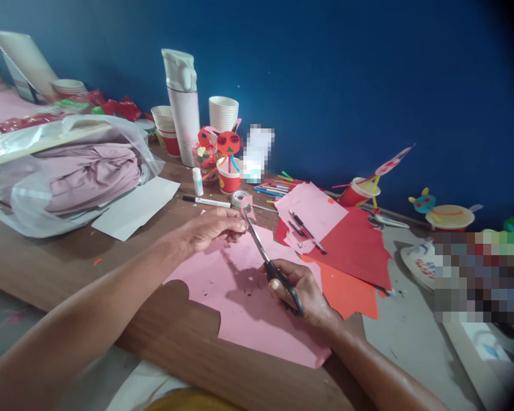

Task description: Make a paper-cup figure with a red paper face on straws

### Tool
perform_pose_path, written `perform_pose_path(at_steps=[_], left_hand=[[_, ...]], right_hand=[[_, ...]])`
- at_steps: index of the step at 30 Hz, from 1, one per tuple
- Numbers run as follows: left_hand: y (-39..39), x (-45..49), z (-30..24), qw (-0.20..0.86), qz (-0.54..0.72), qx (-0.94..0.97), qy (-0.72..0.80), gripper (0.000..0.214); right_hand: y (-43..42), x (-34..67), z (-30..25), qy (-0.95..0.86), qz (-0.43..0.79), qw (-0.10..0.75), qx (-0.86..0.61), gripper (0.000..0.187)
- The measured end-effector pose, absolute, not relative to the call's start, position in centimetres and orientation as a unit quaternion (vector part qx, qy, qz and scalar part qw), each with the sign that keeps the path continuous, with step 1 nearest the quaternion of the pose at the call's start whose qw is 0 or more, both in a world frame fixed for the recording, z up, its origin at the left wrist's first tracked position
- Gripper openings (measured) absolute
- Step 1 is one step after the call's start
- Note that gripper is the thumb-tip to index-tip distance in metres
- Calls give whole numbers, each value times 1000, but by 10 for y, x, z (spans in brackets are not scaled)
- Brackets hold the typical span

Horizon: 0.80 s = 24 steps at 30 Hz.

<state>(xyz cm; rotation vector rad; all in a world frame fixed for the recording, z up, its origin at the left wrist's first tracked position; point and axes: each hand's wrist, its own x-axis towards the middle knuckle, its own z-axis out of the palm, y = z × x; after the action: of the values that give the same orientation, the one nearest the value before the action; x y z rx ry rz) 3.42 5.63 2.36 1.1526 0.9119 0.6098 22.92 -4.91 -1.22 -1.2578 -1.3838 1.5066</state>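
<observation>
My right hand (302, 294) grips the black handles of a pair of scissors (269, 260), whose blades point up and away. The blade tips meet a small pink paper piece (248, 206). My left hand (216, 227) pinches that pink piece between thumb and fingers. Both hands hover over a large pink paper sheet (248, 302) lying on the wooden table (167, 337). Red paper (360, 245) and orange paper (351, 294) lie to the right of the pink sheet.
A clear plastic bag with folded cloth (68, 171) fills the left. A white flask (183, 105), stacked paper cups (223, 113), a red craft cup (229, 171), a glue bottle (197, 181), a marker (205, 201), tape (240, 197) and coloured pens (276, 187) stand behind.
</observation>
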Motion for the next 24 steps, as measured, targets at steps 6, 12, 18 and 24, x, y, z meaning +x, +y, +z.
perform_pose_path(at_steps=[6,12,18,24], left_hand=[[59,31,22,702,259,532,396,9],[61,30,19,714,252,528,384,8],[63,29,19,714,245,530,387,9],[62,29,21,718,243,527,383,9]], right_hand=[[-48,232,-14,-562,569,353,-485,24],[-47,234,-15,-575,564,347,-480,27],[-45,237,-17,-581,560,335,-487,29],[-45,238,-17,-580,560,331,-491,34]])
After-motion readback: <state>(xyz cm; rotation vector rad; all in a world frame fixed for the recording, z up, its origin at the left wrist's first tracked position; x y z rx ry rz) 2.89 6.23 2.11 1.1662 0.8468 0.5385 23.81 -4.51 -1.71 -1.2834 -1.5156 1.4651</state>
